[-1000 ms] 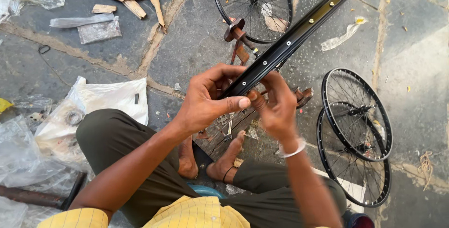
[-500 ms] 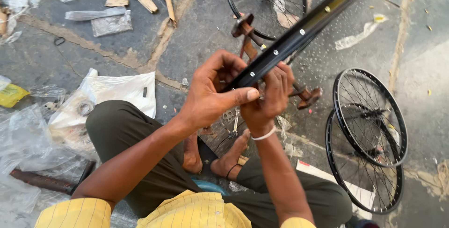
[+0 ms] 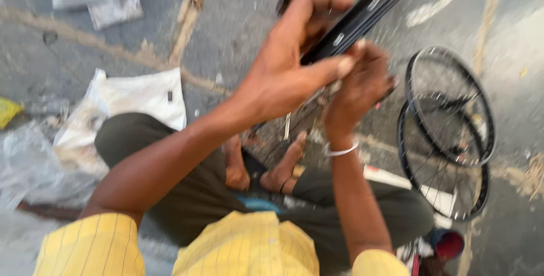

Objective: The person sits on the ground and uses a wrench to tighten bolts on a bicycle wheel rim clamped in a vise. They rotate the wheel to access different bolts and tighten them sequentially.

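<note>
I sit cross-legged on a stone floor, and the picture is blurred by motion. My left hand (image 3: 289, 66) grips a black bicycle wheel rim (image 3: 368, 13) that runs up to the top right. My right hand (image 3: 357, 92) is closed at the rim's lower edge, fingers pinched together where the thumb of the left hand meets it; whatever small part it pinches is too blurred to tell. A thin bangle circles my right wrist. Spokes of the wheel show below the hands, above my bare feet (image 3: 266, 168).
Two spoked black wheels (image 3: 447, 134) lie stacked on the floor to the right. A white plastic bag (image 3: 127, 103) and clear plastic wrap (image 3: 25, 163) lie at the left. Flat packets (image 3: 116, 7) and wood scraps lie at the top left. A red-rimmed container (image 3: 447, 244) sits at bottom right.
The hands and rim have come closer to the camera and higher in the picture. The right hand has closed up against the left thumb. The view has become blurred.
</note>
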